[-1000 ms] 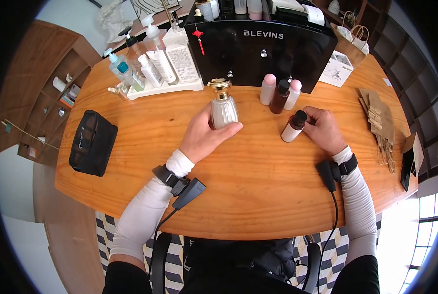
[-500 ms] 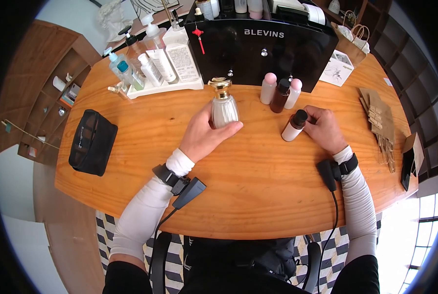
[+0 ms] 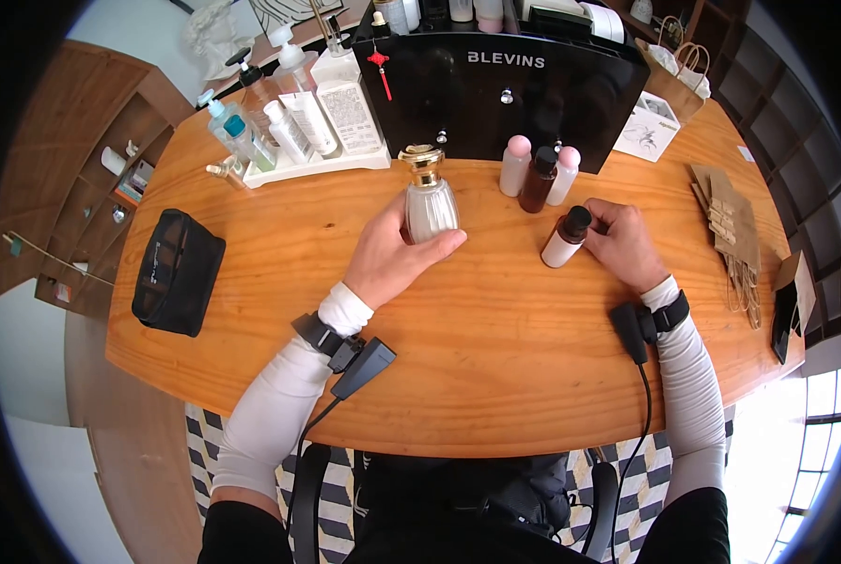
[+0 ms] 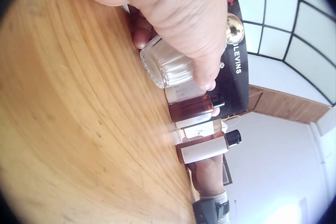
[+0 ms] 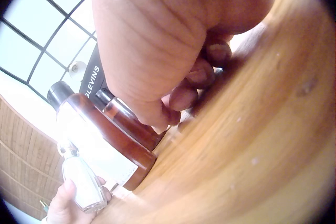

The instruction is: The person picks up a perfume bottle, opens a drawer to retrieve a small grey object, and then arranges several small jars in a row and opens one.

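My left hand (image 3: 387, 249) grips a ribbed clear glass perfume bottle (image 3: 432, 209) with a gold cap, upright, thumb in front and fingers behind. In the left wrist view the glass base of the bottle (image 4: 157, 69) shows under the thumb, close over the table. My right hand (image 3: 624, 246) rests on the table with loosely curled fingers and the thumb against them. Right beside these fingers (image 5: 184, 97) stands a brown bottle (image 3: 566, 240) with a black cap and white label. Nothing shows between the fingers and thumb.
Behind stand two pink-capped bottles (image 3: 515, 167) and another brown bottle (image 3: 538, 183), before a black BLEVINS cabinet (image 3: 420, 94). A white tray (image 3: 345, 164) of toiletries is at back left, a black mesh pouch (image 3: 178, 273) at left. Folded paper bags (image 3: 732, 221) lie at right.
Both hands keep their places, the left with the perfume bottle and the right beside the brown bottle. The view has shifted very slightly.
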The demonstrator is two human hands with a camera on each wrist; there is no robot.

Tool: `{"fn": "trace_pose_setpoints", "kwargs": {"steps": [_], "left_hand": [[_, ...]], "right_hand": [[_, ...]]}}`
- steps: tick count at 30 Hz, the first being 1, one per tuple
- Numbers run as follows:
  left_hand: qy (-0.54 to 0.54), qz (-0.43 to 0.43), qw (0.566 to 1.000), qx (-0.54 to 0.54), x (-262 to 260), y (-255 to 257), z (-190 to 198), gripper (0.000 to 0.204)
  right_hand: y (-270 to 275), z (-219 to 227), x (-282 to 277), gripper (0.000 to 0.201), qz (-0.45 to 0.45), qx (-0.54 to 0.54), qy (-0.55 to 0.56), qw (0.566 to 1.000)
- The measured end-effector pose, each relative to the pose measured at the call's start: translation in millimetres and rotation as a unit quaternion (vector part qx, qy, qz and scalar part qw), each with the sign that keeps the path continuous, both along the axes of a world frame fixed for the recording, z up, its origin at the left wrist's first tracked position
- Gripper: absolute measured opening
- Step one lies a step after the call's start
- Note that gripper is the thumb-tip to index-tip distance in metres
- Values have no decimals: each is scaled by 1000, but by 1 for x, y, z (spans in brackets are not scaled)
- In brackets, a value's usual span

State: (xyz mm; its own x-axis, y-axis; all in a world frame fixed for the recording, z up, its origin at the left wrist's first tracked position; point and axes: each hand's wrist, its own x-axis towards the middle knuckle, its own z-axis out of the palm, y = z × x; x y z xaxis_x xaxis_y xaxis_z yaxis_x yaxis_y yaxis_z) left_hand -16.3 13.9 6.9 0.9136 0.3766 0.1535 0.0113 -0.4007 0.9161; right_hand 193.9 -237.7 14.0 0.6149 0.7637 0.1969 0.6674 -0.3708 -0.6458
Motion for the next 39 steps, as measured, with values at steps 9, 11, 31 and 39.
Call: {"fn": "trace_pose_setpoints", "kwargs": {"steps": [9, 11, 31, 39], "left_hand": [[-4, -2, 1000, 1, 1, 1, -1, 42], [-6, -10, 1000, -15, 2, 2, -1, 40], [-24, 15, 999, -36, 3, -1, -6, 50], [-44, 4, 998, -53, 4, -1, -7, 50]], "right_hand": [[-1, 1, 1, 12, 6, -2, -11, 1000], [-2, 1, 1, 11, 2, -9, -9, 1000], [7, 23, -45, 44, 66, 130, 38, 989], [-5, 17, -1, 34, -36, 91, 56, 994]]}}
